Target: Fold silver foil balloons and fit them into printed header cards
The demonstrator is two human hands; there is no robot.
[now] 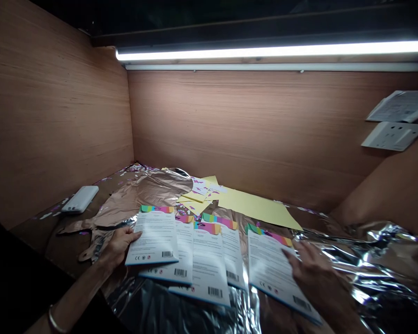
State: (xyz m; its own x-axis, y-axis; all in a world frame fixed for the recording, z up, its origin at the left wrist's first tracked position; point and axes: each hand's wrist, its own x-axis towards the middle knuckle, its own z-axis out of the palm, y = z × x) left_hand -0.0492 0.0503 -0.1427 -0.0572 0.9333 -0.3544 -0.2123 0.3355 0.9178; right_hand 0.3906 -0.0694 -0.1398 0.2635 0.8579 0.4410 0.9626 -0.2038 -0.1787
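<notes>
Several flat white packets with rainbow-coloured top strips, printed text and barcodes lie face-up in front of me. My left hand (120, 243) pinches the left edge of the leftmost packet (152, 236), thumb on top. That packet overlaps a second one (184, 250). Two more, a front middle packet (209, 264) and one partly behind it (232, 250), overlap beside these. Set apart on the right is a slanted packet (275, 266). My right hand (315, 273), slightly blurred, grips its right edge, a finger lying over its printed face.
Crinkled shiny foil sheeting (369, 260) covers much of the table. Yellow card sheets (257, 206) and paper scraps lie at the back. A white power bank (80, 199) and glasses (135, 168) are at left. Wooden walls (230, 125) enclose the table; a socket plate (393, 136) is at right.
</notes>
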